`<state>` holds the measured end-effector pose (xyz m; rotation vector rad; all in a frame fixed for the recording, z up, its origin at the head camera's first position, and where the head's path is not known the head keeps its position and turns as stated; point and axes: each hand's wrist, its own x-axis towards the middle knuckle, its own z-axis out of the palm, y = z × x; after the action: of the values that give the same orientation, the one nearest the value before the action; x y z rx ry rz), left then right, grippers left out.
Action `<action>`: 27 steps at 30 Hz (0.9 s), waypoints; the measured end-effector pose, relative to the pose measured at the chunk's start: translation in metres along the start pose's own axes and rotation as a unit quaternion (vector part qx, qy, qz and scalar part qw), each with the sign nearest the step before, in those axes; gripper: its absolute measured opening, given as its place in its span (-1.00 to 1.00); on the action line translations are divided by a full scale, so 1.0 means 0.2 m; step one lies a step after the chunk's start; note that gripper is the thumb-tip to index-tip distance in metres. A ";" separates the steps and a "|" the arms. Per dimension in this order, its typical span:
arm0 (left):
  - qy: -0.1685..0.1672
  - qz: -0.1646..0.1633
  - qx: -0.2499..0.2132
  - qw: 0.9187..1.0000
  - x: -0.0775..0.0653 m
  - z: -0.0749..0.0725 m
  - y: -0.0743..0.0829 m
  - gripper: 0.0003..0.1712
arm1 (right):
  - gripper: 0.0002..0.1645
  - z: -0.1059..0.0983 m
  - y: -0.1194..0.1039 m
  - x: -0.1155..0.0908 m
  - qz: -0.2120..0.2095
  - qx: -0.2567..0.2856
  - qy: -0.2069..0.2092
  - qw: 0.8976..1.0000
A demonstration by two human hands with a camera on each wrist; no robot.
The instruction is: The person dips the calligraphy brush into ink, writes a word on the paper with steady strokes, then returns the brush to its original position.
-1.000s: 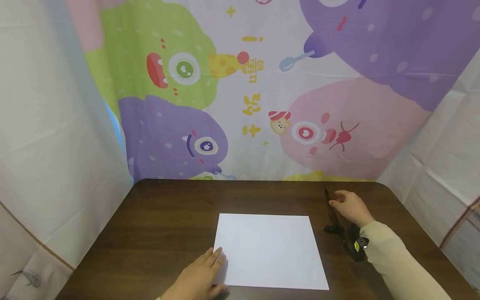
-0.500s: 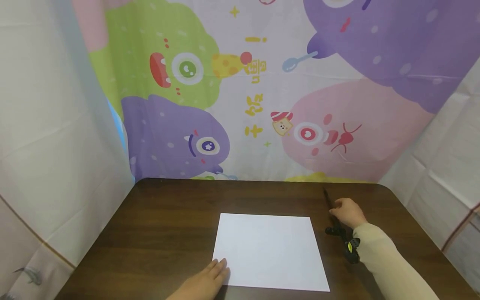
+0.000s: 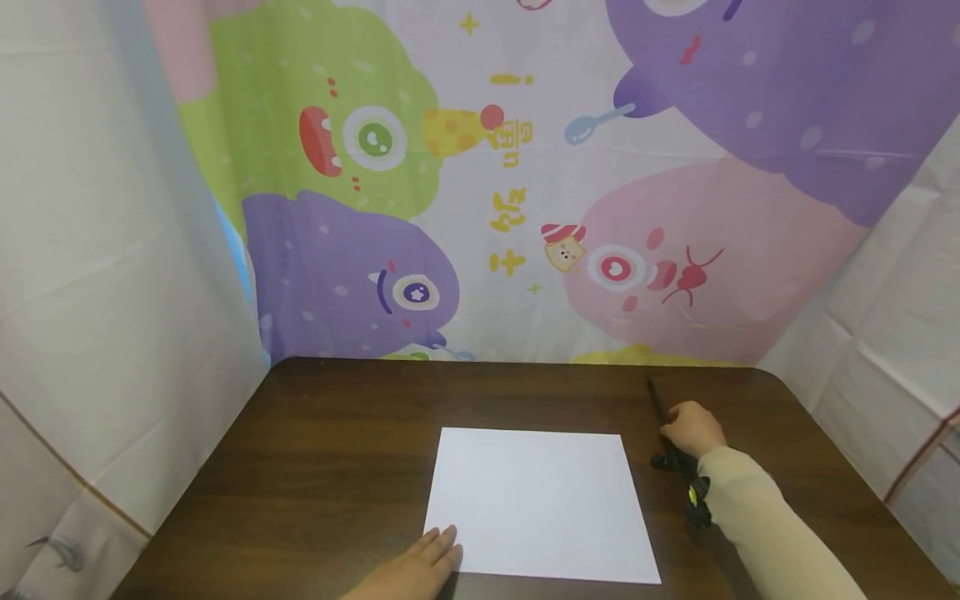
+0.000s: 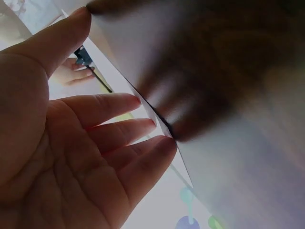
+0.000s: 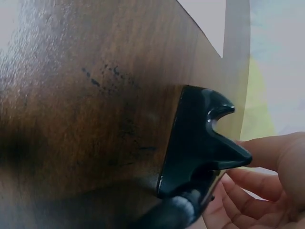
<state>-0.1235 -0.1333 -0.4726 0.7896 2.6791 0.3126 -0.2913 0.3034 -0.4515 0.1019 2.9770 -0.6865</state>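
Observation:
A square sheet of white paper (image 3: 542, 504) lies on the dark wooden table. My left hand (image 3: 416, 567) rests its fingertips on the paper's near left corner, and in the left wrist view its fingers (image 4: 124, 129) are nearly straight with the thumb apart. To the right of the sheet, a slim black writing brush (image 3: 657, 402) slants across a glossy black brush rest (image 5: 190, 138) with notches. My right hand (image 3: 693, 429) pinches the brush's thin handle between thumb and fingers, beyond the rest. The fingertips are partly hidden behind the rest in the right wrist view.
The brown table (image 3: 337, 467) has rounded far corners. Small dark stains (image 5: 114, 76) mark the wood beside the brush rest. A cartoon-printed curtain (image 3: 510, 192) hangs along the table's far edge, and pale cloth hangs on both sides.
My right hand has come slightly nearer and closed its fingers on the brush handle. My left hand has slid nearer along the paper's left edge. The paper and rest stay put.

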 end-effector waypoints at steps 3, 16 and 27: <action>-0.001 0.001 -0.003 1.000 0.00 0.00 0.00 -0.08 | -0.46 0.01 0.02 0.01 0.002 -0.004 0.000 1.000; 0.006 0.005 -0.001 1.000 0.00 0.00 0.01 -0.05 | -0.53 0.01 0.04 0.03 0.017 -0.003 -0.014 1.000; 0.000 0.003 -0.012 1.000 0.00 0.00 0.01 -0.05 | -0.55 -0.01 0.05 0.03 0.023 0.031 -0.019 0.999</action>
<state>-0.1234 -0.1320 -0.4717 0.7907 2.6672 0.3456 -0.2964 0.3126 -0.4544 0.1600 2.9071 -0.7662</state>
